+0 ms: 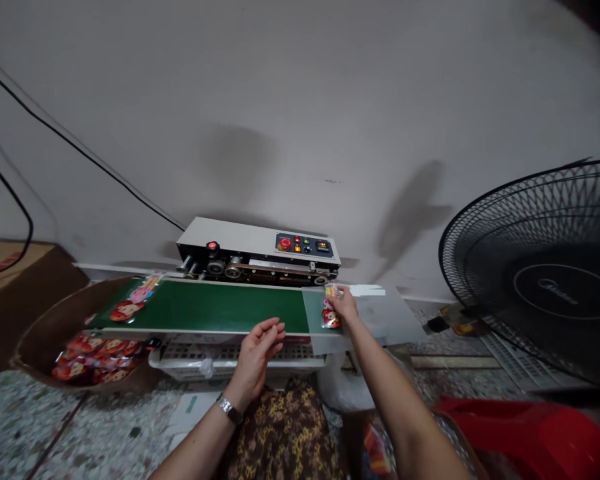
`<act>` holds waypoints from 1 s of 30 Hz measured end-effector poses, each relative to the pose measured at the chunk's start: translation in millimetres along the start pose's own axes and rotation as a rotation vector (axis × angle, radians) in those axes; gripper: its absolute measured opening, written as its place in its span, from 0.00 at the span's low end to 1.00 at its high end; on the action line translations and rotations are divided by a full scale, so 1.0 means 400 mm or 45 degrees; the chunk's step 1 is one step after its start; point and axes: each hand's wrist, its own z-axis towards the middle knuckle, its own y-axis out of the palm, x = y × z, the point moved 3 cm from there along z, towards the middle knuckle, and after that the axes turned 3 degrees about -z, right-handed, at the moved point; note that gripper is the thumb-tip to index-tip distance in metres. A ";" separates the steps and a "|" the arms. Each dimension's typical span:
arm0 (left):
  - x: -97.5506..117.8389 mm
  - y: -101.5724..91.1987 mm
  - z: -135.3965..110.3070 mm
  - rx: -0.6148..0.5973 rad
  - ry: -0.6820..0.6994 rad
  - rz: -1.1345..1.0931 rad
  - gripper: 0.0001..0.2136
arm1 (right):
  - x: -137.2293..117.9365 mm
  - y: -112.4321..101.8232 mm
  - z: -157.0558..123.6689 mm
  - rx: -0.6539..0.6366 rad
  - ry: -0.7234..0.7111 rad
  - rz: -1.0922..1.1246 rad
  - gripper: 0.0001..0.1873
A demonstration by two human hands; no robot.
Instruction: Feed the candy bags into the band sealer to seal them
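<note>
A band sealing machine stands on the floor against the wall, with a green conveyor belt in front of it. My right hand rests on a small clear packet with a red cartoon print at the belt's right end, fingers closed over its top edge. My left hand hovers near the belt's front edge, fingers loosely curled, holding nothing, a watch on the wrist. Another printed packet lies at the belt's left end.
A brown basket at the left holds several sealed red packets. A grey feed plate extends right of the belt. A black floor fan stands at right, a red plastic thing near my right arm, a cardboard box far left.
</note>
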 end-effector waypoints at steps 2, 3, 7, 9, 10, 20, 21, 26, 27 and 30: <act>-0.005 -0.001 0.003 -0.010 -0.002 0.007 0.15 | -0.012 0.012 0.008 -0.052 0.040 -0.199 0.20; -0.007 0.000 0.004 -0.015 -0.004 0.012 0.15 | -0.022 0.018 0.011 -0.075 0.054 -0.289 0.22; -0.007 0.012 0.001 -0.032 -0.033 0.057 0.15 | -0.070 0.029 -0.005 -0.065 0.103 -0.499 0.32; -0.005 0.018 -0.006 -0.029 -0.038 0.106 0.17 | -0.095 0.022 -0.032 -0.034 0.111 -0.556 0.34; -0.004 0.020 -0.008 -0.027 -0.034 0.132 0.17 | -0.108 0.017 -0.049 -0.060 0.022 -0.654 0.33; -0.077 0.018 -0.039 -0.012 -0.148 0.420 0.11 | 0.016 -0.177 -0.511 -0.110 -0.487 -0.380 0.18; -0.085 0.015 -0.048 0.003 -0.150 0.453 0.11 | 0.060 -0.208 -0.578 -0.084 -0.413 -0.361 0.16; -0.117 0.006 -0.072 0.108 -0.224 0.633 0.07 | 0.291 -0.354 -0.884 -0.005 0.095 -0.391 0.14; -0.121 0.007 -0.073 0.125 -0.214 0.656 0.07 | 0.328 -0.380 -0.928 -0.008 0.165 -0.412 0.14; -0.136 0.011 -0.074 0.162 -0.162 0.700 0.06 | 0.416 -0.452 -1.001 0.042 0.393 -0.499 0.13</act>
